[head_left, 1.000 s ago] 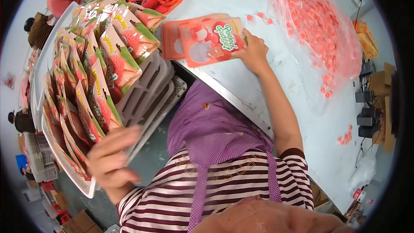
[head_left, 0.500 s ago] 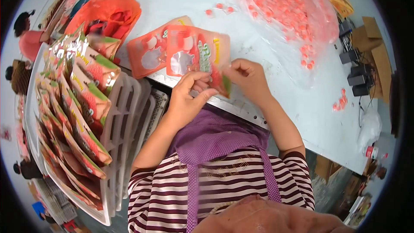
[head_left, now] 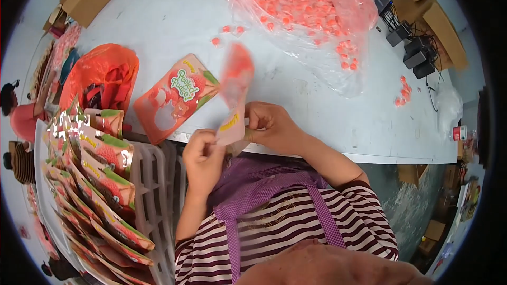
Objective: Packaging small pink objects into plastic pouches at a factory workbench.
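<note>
Both of my hands hold a red and pink candy pouch [head_left: 235, 87], its upper part smeared by motion. The edge nearest me is pinched by my left hand [head_left: 203, 158], thumb against fingers. On the opposite side of that edge, the curled fingers of my right hand [head_left: 272, 126] grip the pouch. It is tilted up over the front of the table, and I cannot tell whether its mouth is parted. Another printed pouch [head_left: 182, 97] lies flat on the table, left of the held one.
A large clear bag of small red wrapped sweets [head_left: 296, 5] spreads across the back of the table. A few loose sweets [head_left: 226, 29] lie before it. At left, several pouches [head_left: 108, 179] stand in a white crate [head_left: 42, 137], beside an orange-red plastic bag [head_left: 127, 58]. Black adapters [head_left: 417, 55] sit far right.
The held pouch has come off the other pouch and swung around, its lettered edge now toward me. My hands have closed on that edge. The whole view has shifted.
</note>
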`<act>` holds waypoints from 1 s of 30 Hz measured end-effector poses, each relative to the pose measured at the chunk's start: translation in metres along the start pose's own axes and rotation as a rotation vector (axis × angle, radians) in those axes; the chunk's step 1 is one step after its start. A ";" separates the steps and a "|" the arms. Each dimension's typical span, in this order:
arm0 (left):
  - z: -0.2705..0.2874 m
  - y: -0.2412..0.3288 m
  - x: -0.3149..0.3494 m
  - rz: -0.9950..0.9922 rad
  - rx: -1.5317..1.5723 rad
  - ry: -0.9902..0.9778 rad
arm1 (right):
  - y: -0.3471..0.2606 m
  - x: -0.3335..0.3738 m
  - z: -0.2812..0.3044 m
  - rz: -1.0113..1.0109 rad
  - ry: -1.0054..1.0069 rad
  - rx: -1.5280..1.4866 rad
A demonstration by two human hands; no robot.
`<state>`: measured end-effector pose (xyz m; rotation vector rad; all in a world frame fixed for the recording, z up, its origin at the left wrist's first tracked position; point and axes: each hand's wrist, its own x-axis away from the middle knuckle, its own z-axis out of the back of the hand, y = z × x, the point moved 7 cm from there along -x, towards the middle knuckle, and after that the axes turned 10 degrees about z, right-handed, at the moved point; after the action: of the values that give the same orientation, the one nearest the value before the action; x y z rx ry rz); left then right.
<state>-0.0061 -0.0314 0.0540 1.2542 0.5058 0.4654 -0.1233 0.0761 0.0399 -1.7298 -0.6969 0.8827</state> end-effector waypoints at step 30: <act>0.001 -0.062 -0.043 0.092 -0.177 -0.052 | -0.047 -0.070 0.264 0.101 0.457 0.516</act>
<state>-0.0366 -0.0724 -0.0013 1.1194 0.3556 0.5420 -0.3832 0.1735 0.0469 -1.4258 -0.0645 0.6270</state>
